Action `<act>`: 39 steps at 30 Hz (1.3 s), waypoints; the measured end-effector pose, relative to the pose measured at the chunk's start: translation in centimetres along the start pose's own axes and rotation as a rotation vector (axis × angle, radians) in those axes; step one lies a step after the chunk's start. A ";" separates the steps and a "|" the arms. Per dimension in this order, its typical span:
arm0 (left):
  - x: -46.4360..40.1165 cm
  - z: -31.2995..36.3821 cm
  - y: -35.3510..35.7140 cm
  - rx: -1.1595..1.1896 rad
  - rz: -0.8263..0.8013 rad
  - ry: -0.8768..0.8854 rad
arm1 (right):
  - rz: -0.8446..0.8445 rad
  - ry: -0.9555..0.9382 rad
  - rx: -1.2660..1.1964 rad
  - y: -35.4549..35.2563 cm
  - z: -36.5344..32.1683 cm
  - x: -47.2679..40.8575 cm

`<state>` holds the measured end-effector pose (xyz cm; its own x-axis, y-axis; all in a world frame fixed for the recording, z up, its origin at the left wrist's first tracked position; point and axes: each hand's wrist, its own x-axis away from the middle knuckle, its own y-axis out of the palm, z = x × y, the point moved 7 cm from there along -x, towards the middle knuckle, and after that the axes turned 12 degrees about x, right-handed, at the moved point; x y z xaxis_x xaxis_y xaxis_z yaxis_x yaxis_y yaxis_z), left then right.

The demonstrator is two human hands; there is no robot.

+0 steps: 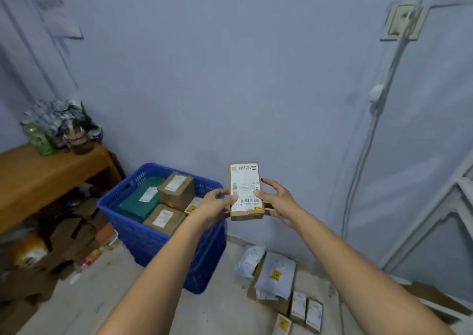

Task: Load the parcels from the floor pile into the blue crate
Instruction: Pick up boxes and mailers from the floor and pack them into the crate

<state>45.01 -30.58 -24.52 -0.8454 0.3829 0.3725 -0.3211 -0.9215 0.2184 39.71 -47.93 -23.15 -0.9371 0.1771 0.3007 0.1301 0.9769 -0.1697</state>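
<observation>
I hold a small cardboard parcel (245,190) with a white shipping label upright in front of me, just right of the blue crate (156,237). My left hand (213,205) grips its left edge with the thumb on the label. My right hand (277,201) grips its right edge, fingers curled behind it. The crate stands on the floor and holds several parcels: brown boxes (176,190) and a green mailer (139,201). The floor pile (279,283) lies at lower right, with grey mailers and small boxes.
A wooden bench (38,181) with bottles and a bag stands at left, with cardboard clutter (64,245) beneath it. A wall runs behind the crate. A cable and white frame (435,232) stand at right.
</observation>
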 end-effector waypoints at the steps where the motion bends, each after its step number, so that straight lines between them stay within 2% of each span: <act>1: 0.4 1.5 -2.4 -0.001 0.011 0.019 | -0.023 -0.020 0.007 2.3 -1.5 -0.7; 6: 1.9 8.9 -12.9 -0.003 0.052 0.097 | -0.059 -0.118 0.010 12.4 -8.3 -3.3; 11: 1.2 11.8 -18.3 -0.050 0.039 0.089 | -0.051 -0.121 0.000 17.1 -11.1 -4.6; 16: -2.1 13.2 -20.2 -0.052 0.004 0.074 | -0.006 -0.112 0.046 18.2 -12.9 -7.5; 21: -6.4 13.8 -23.4 -0.032 0.051 0.054 | -0.070 -0.071 0.047 20.2 -13.1 -13.6; 26: -12.6 16.1 -28.6 -0.058 0.129 0.026 | -0.167 -0.041 0.001 24.5 -13.8 -22.7; 32: -22.4 18.7 -31.7 -0.130 0.155 -0.053 | -0.178 0.030 -0.107 25.9 -13.5 -32.9; 39: -31.1 15.8 -31.5 -0.124 0.111 -0.185 | -0.103 0.158 -0.133 24.5 -9.2 -40.2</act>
<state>88.16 -12.45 -28.77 -0.7895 0.2740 0.5491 -0.2906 -0.9550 0.0586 83.53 -29.97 -30.78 -0.8866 0.0815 0.4553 0.0873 0.9961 -0.0085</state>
